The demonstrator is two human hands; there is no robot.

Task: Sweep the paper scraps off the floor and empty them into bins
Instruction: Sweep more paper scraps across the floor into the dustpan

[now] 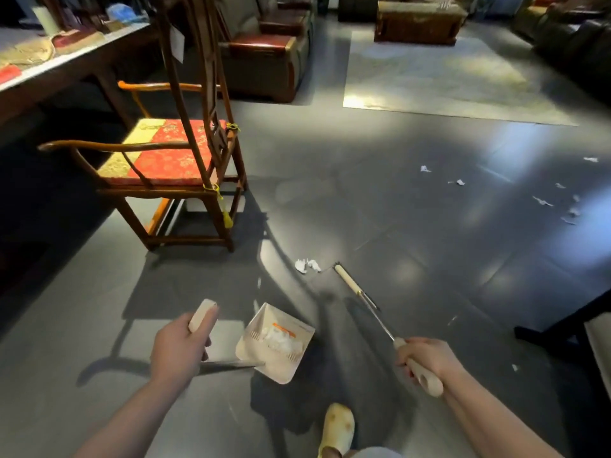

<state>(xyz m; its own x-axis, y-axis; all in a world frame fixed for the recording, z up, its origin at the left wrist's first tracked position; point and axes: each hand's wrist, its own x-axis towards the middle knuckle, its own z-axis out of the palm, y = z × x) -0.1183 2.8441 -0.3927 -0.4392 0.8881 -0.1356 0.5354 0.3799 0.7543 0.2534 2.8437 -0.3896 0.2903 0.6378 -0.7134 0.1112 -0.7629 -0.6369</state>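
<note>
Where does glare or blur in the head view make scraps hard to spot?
Head view: bright glare patches on the floor surround the far-right scraps; the nearer crumpled scrap reads clearly; the broom is motion-blurred; wide-angle distortion bends the chair.

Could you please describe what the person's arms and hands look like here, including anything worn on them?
Both forearms are bare, with no sleeves in view. The left hand and right hand wear no gloves; no rings, watch or markings are visible on either.
</note>
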